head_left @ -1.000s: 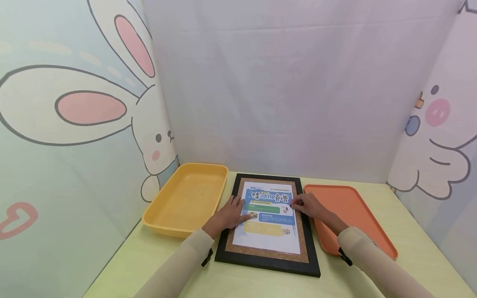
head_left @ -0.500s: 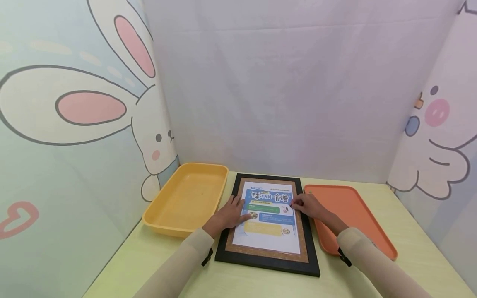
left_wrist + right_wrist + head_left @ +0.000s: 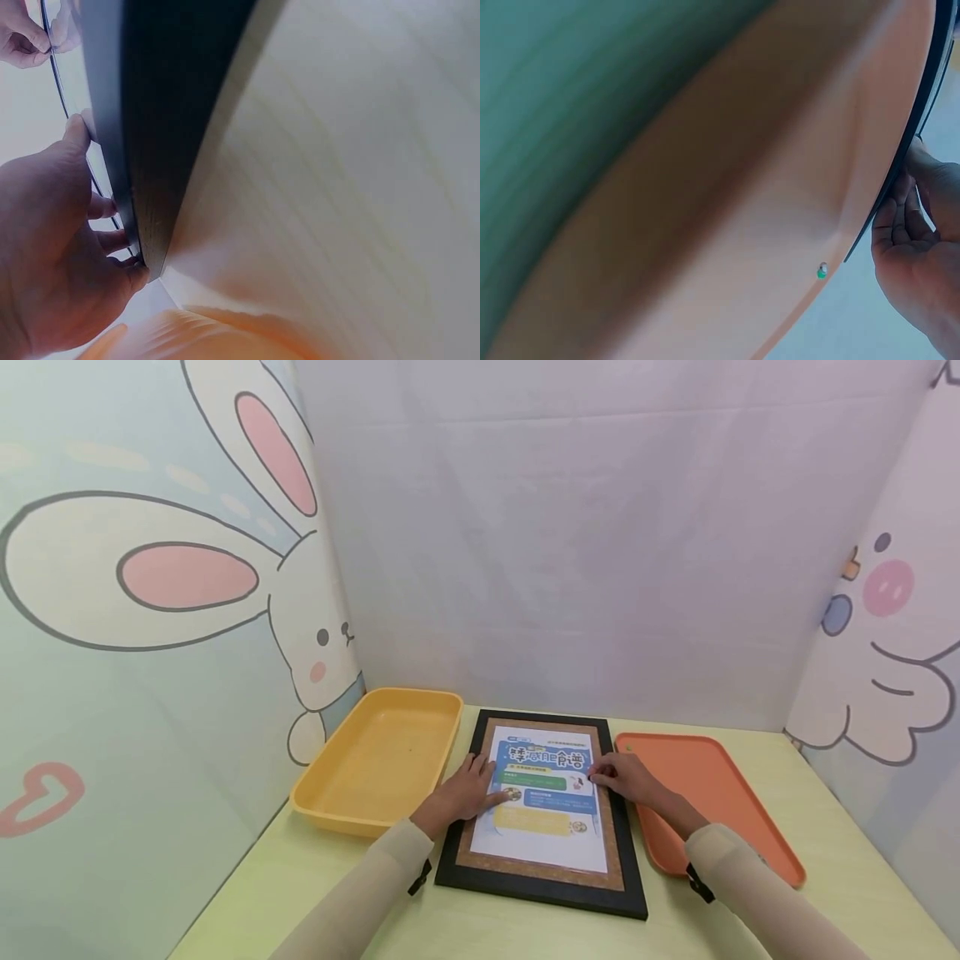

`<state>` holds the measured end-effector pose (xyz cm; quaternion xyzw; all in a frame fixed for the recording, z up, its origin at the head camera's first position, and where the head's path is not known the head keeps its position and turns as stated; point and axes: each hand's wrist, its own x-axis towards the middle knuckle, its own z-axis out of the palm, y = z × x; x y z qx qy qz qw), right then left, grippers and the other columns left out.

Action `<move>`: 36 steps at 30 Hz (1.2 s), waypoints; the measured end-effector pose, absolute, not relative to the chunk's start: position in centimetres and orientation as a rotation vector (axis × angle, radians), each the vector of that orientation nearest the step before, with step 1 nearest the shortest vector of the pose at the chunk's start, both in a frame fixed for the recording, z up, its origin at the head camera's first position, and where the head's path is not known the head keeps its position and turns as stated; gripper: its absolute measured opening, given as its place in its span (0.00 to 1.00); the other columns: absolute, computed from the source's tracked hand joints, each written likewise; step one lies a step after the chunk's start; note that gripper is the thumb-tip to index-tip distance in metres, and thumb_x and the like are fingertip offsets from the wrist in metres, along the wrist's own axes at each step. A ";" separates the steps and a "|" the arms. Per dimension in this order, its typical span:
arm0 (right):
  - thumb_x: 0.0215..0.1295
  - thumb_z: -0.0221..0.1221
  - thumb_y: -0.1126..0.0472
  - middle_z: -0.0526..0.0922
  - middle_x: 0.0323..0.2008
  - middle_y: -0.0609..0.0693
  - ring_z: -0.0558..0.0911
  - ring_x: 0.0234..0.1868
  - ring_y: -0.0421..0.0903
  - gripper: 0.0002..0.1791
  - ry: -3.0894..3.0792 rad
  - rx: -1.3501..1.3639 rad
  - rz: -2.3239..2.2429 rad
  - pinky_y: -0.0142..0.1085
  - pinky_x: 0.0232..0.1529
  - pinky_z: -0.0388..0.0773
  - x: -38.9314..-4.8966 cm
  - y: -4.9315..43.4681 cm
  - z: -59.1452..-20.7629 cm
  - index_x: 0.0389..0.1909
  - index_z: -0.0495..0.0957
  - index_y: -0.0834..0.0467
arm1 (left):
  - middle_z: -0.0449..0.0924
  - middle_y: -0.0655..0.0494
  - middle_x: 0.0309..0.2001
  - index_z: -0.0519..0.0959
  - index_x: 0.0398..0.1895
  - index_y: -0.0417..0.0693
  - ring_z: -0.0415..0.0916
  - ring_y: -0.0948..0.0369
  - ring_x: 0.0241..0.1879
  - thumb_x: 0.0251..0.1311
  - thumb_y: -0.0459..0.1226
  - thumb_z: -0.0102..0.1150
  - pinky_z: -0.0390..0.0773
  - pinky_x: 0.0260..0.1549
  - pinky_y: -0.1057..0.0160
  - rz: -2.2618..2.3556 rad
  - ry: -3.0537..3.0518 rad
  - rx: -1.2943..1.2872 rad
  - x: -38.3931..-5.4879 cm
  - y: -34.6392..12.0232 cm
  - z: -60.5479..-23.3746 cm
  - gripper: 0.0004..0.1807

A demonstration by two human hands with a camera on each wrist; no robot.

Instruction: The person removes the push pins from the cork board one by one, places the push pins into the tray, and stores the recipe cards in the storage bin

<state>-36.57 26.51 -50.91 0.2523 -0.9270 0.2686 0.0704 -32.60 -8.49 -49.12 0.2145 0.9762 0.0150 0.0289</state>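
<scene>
A printed poster [image 3: 536,849] in a clear sheet lies on a corkboard [image 3: 487,860] with a black frame [image 3: 540,897]. My left hand [image 3: 462,789] rests on the poster's left edge, its fingers spread and the thumb reaching inward. In the left wrist view this hand [image 3: 56,247] lies along the board's raised side. At the poster's right edge, the thumb and curled fingers of my right hand [image 3: 626,775] pinch something small, apparently a pushpin, mostly hidden by the fingertips. The right wrist view shows this hand [image 3: 919,247] beside the black frame.
On the left stands a deep yellow tray [image 3: 352,806]. A shallow orange tray [image 3: 712,793] lies to the right, close against the board, with a small green pushpin [image 3: 822,271] near its far left corner. Fabric walls enclose the table [image 3: 300,868] at the back and sides.
The head view has shifted very slightly. Both hands hold nearly the same places on the poster, with only slight movement at the right fingertips.
</scene>
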 end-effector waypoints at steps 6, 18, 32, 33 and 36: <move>0.67 0.69 0.65 0.85 0.31 0.43 0.75 0.30 0.39 0.03 -2.783 0.777 0.831 0.30 0.32 0.73 -36.6 26.8 -51.1 0.39 0.89 0.56 | 0.54 0.43 0.81 0.58 0.82 0.43 0.51 0.44 0.79 0.74 0.66 0.45 0.64 0.72 0.48 0.046 3.012 0.665 -32.5 -8.5 -49.2 0.47; 0.67 0.69 0.63 0.88 0.36 0.47 0.78 0.32 0.40 0.05 -2.777 0.728 0.886 0.30 0.34 0.75 -36.4 27.2 -50.7 0.42 0.89 0.58 | 0.54 0.43 0.81 0.57 0.82 0.44 0.50 0.44 0.80 0.74 0.67 0.43 0.63 0.73 0.48 0.034 3.011 0.667 -32.9 -8.4 -49.3 0.47; 0.66 0.70 0.65 0.86 0.35 0.48 0.80 0.33 0.42 0.04 -2.766 0.686 0.895 0.33 0.35 0.79 -36.2 27.8 -49.8 0.40 0.88 0.59 | 0.54 0.42 0.81 0.58 0.82 0.43 0.51 0.43 0.79 0.74 0.67 0.43 0.63 0.73 0.47 0.013 3.013 0.670 -32.7 -8.3 -49.0 0.47; 0.66 0.70 0.65 0.86 0.35 0.47 0.80 0.33 0.42 0.04 -2.765 0.678 0.894 0.33 0.35 0.79 -36.3 28.0 -49.8 0.40 0.88 0.59 | 0.54 0.42 0.81 0.58 0.82 0.43 0.51 0.42 0.79 0.74 0.67 0.43 0.63 0.73 0.47 0.014 3.012 0.670 -32.7 -8.3 -49.0 0.47; 0.66 0.70 0.65 0.86 0.35 0.48 0.81 0.34 0.42 0.03 -2.761 0.661 0.879 0.34 0.37 0.81 -36.2 28.5 -49.9 0.39 0.88 0.58 | 0.54 0.42 0.81 0.58 0.81 0.43 0.51 0.42 0.79 0.74 0.67 0.43 0.63 0.73 0.47 0.020 3.009 0.670 -32.6 -8.3 -49.0 0.47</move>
